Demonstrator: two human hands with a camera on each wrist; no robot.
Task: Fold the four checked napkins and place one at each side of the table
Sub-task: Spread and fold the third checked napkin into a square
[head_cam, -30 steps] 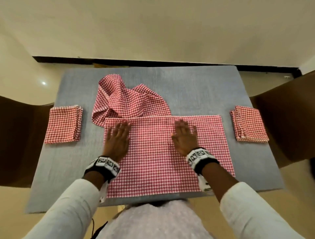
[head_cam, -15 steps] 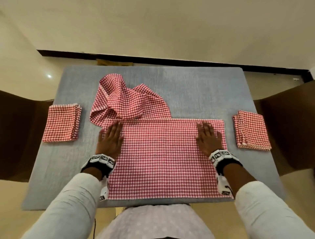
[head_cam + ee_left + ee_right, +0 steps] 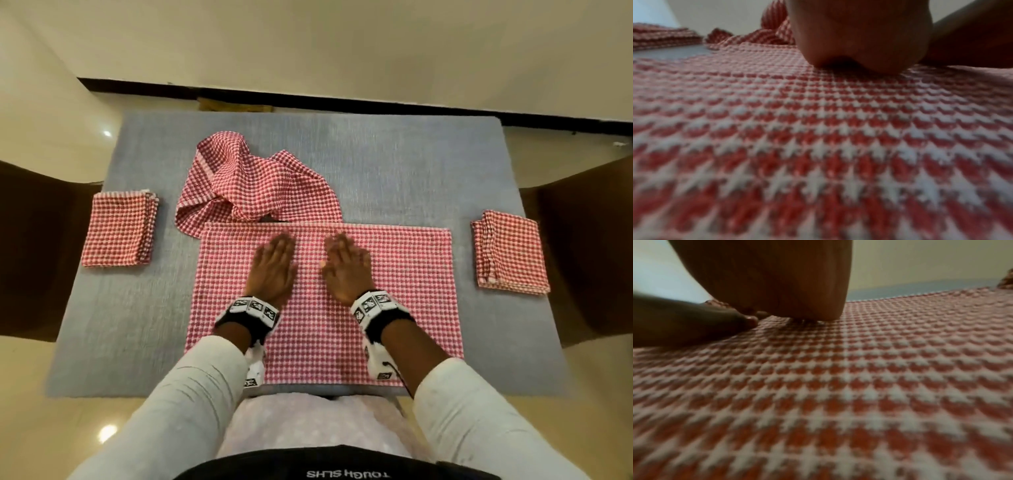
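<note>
A red-and-white checked napkin (image 3: 411,291) lies spread flat on the near half of the grey table (image 3: 411,164). Both my hands lie flat on it near its middle, fingers straight: left hand (image 3: 275,265), right hand (image 3: 346,265), close together. The wrist views show the left palm (image 3: 859,35) and the right palm (image 3: 766,277) pressing on the checked weave (image 3: 859,386). A crumpled checked napkin (image 3: 253,185) lies behind the flat one. One folded napkin (image 3: 118,233) sits at the left side, another folded napkin (image 3: 510,253) at the right side.
Dark brown chairs stand at the table's left (image 3: 37,246) and right (image 3: 589,253). A cream wall with a dark skirting (image 3: 342,99) runs behind the table. The far half of the grey table top is bare on the right.
Both hands slid from the napkin's left and right ends inward to its middle, palms staying flat on the cloth. The napkin lies as before.
</note>
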